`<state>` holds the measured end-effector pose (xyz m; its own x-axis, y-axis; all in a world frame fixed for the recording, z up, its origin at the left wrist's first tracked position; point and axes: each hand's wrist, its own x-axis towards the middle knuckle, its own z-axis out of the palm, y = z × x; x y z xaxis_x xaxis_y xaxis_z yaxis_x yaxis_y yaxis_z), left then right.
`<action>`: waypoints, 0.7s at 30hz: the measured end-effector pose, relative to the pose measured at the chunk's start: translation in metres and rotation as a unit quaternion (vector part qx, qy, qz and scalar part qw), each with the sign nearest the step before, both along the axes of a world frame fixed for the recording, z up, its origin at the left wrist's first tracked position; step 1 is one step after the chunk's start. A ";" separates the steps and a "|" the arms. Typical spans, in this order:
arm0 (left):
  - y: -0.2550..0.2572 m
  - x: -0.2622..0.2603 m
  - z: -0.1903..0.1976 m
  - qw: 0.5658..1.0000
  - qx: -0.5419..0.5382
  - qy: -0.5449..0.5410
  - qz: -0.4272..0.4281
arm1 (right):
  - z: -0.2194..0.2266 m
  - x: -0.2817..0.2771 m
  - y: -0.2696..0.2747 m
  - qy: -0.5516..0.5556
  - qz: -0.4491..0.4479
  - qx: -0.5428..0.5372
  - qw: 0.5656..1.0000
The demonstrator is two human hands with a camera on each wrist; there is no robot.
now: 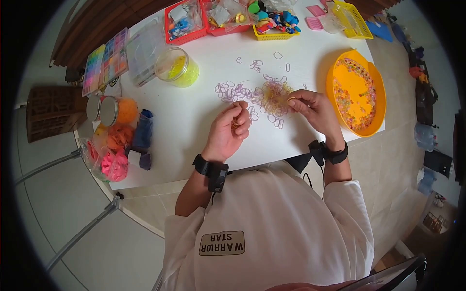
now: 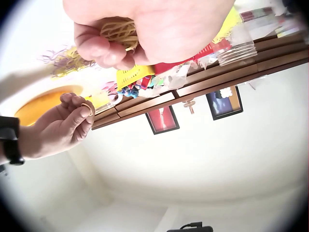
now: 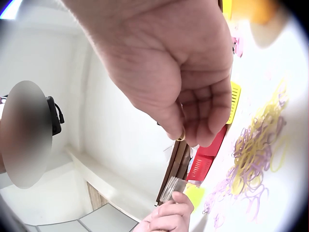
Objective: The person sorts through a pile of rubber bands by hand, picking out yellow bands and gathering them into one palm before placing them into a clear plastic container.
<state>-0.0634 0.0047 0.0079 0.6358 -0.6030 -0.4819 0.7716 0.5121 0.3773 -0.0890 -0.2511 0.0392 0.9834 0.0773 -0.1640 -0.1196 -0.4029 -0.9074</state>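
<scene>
A loose pile of purple and yellow rubber bands lies on the white table, and several purple ones are scattered around it. My left hand, just left of the pile, has its fingers curled round a bunch of yellow rubber bands, partly hidden by the palm. At the pile's right edge, my right hand pinches a yellow rubber band between thumb and fingertips. This small loop also shows at the right hand's fingertips in the left wrist view.
An orange tub with small beads stands at right. A clear jar holding yellow-green pieces is at back left. Lidded jars and colourful bags line the left edge. Red baskets and a yellow basket stand behind.
</scene>
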 end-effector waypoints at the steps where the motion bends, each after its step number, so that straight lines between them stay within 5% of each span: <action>1: 0.001 -0.001 -0.002 1.000 0.002 0.002 -0.004 | 0.001 -0.001 -0.001 0.004 -0.003 -0.012 1.000; 13: -0.012 0.000 -0.006 0.997 -0.025 0.026 -0.063 | 0.021 -0.009 0.017 -0.075 0.061 -0.098 0.991; 21: -0.030 -0.006 -0.004 0.993 -0.005 0.046 -0.107 | 0.033 -0.001 0.056 -0.163 0.224 -0.180 0.944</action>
<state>-0.0694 -0.0251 0.0036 0.4463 -0.7240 -0.5259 0.8941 0.3368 0.2951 -0.0897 -0.1950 0.0726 0.8683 0.4938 0.0472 0.3980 -0.6367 -0.6604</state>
